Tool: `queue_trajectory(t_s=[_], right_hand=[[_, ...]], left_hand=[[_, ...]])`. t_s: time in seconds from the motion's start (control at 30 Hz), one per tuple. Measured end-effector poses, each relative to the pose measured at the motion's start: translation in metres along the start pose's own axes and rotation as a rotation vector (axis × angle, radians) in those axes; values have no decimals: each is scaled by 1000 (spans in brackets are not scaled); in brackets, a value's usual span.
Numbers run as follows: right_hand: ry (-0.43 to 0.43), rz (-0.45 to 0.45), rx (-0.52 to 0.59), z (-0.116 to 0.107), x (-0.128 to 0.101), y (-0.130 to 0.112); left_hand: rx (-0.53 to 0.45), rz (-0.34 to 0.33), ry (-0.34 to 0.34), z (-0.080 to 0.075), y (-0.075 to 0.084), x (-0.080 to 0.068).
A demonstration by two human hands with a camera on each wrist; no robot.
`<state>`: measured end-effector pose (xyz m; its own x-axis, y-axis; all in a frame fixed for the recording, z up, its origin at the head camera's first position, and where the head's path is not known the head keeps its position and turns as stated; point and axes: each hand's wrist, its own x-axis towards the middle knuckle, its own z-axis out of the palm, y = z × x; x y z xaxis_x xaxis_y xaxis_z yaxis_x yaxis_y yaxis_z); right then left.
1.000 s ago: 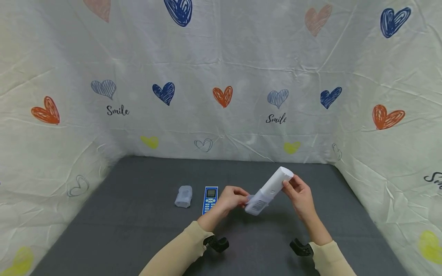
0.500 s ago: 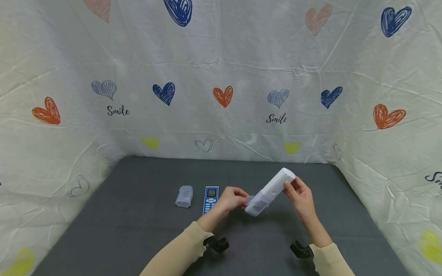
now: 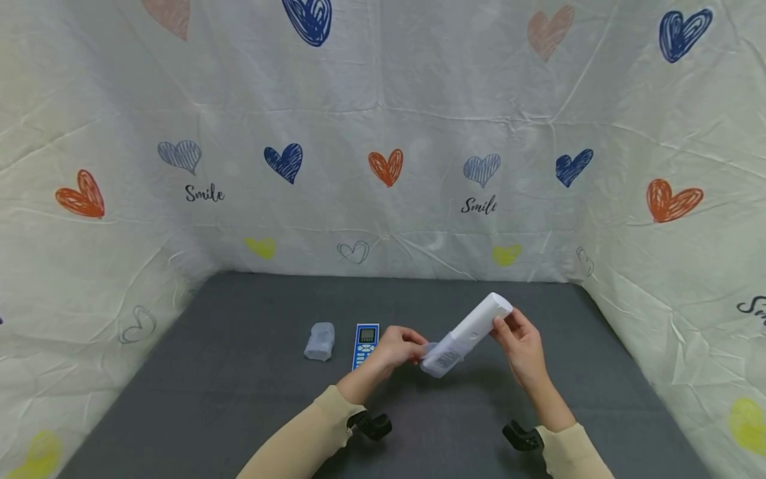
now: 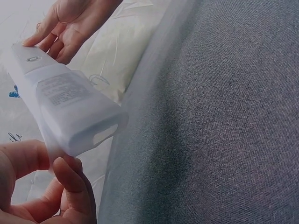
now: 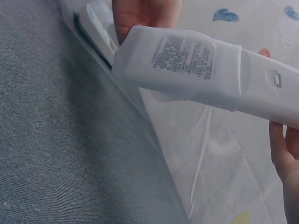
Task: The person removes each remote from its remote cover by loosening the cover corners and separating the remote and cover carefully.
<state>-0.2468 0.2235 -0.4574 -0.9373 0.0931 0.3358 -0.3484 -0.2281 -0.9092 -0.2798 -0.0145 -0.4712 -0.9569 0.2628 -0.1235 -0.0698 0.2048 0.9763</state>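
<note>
Low in the head view's centre, my right hand (image 3: 522, 342) grips a white remote (image 3: 473, 327) aloft over the grey mat (image 3: 239, 399) while my left hand (image 3: 399, 347) pinches its translucent sleeve (image 3: 439, 356). Left-wrist view: sleeve (image 4: 84, 116) half on; sliding it further seems next. Right-wrist view: printed label (image 5: 182, 56) shows.

remote control (image 3: 365, 344) lies on the table (image 3: 239, 399), folded sleeve (image 3: 319, 341) just left of it. a second remote (image 3: 473, 327) sits right of both, raised, between left hand (image 3: 397, 347) and right hand (image 3: 519, 342).
</note>
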Motion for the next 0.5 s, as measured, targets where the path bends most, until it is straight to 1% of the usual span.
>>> queue_trajectory(t_s=[0.3,0.5], right_hand=[[0,-15,3,-3,2,-2],[0,-18,11,-4,4,-5]], left_hand=[[10,26,1,1,3,-4],[11,14,8,2,5,-2]])
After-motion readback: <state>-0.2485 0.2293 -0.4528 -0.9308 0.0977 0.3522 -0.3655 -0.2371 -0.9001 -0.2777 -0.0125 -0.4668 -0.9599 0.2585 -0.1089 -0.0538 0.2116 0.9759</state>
